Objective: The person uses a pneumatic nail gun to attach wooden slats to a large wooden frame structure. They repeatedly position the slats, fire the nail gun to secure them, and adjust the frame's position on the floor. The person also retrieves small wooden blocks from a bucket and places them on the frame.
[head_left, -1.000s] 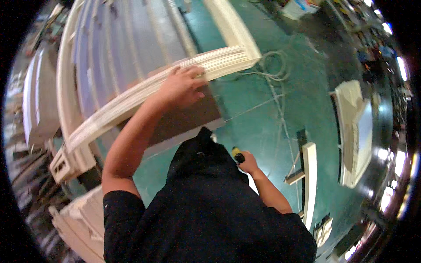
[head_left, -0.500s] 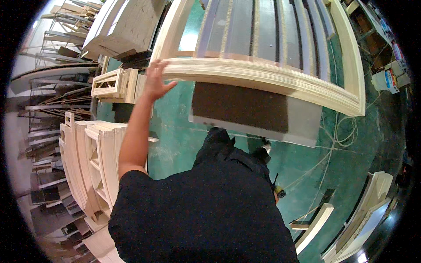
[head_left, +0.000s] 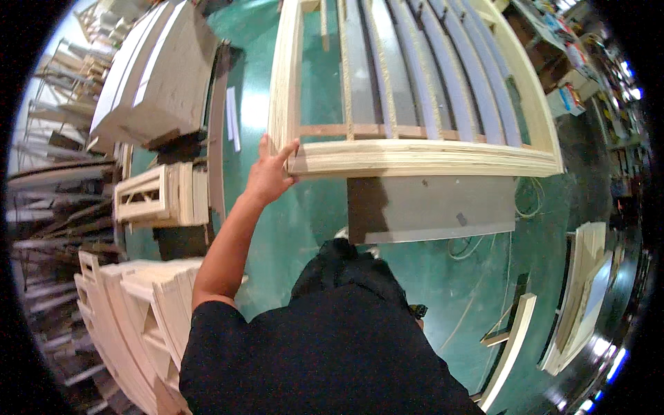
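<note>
since half a second ago the view has swung so that the big curved wooden frame (head_left: 415, 155) now fills the upper middle, and the left hand (head_left: 268, 174) sits at its near left corner instead of further along the curved rail. that frame of pale layered wood lies flat, its arched front rail running left to right and long slats and grey panels stretching away behind it. the left hand is spread open, fingers splayed, fingertips and thumb pressed against the corner where the side rail meets the curved rail; it grips nothing closed. the right hand is hidden behind the person's dark shirt, so its state cannot be told. just under the frame's front rail lies a grey board (head_left: 432, 207) with a dark left end, on the green floor (head_left: 304, 228). to the left stand a small slatted wooden piece (head_left: 155, 197) and, lower, stacked pale wooden frames (head_left: 131, 311). at the right, thin cables (head_left: 484, 249) trail on the floor near more curved wooden parts (head_left: 581, 297).
</note>
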A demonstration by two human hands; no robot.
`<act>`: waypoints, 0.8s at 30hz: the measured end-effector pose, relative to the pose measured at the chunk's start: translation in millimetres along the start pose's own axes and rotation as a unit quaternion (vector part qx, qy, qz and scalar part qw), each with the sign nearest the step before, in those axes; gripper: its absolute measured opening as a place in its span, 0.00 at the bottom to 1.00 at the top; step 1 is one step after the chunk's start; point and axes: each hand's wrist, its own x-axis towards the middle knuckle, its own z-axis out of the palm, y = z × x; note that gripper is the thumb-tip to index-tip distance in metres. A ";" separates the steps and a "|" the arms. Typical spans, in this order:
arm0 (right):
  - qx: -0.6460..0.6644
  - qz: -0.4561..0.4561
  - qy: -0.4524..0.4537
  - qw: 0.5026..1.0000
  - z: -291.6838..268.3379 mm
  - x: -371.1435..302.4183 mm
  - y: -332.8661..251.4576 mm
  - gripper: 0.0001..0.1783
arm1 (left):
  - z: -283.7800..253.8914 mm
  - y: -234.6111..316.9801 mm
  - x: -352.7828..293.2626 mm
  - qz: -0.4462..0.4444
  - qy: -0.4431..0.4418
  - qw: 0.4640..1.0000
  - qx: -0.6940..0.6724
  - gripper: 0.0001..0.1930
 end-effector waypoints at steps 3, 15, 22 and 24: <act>-0.100 -0.164 0.022 0.981 13.5 18.0 6.8 0.17 | 7.9 -5.0 16.1 0.008 -0.008 1.000 0.012 0.46; 0.169 -0.065 0.051 0.982 60.1 -9.3 -12.9 0.11 | 16.0 -10.8 15.3 0.000 0.015 0.999 0.030 0.44; 0.045 -0.112 0.043 0.992 73.2 12.9 70.5 0.16 | 26.7 -6.9 32.3 0.062 0.002 0.998 -0.004 0.43; 0.048 -0.068 0.054 0.995 47.1 -55.8 6.6 0.16 | 30.1 -32.3 32.7 -0.016 -0.069 0.997 -0.006 0.46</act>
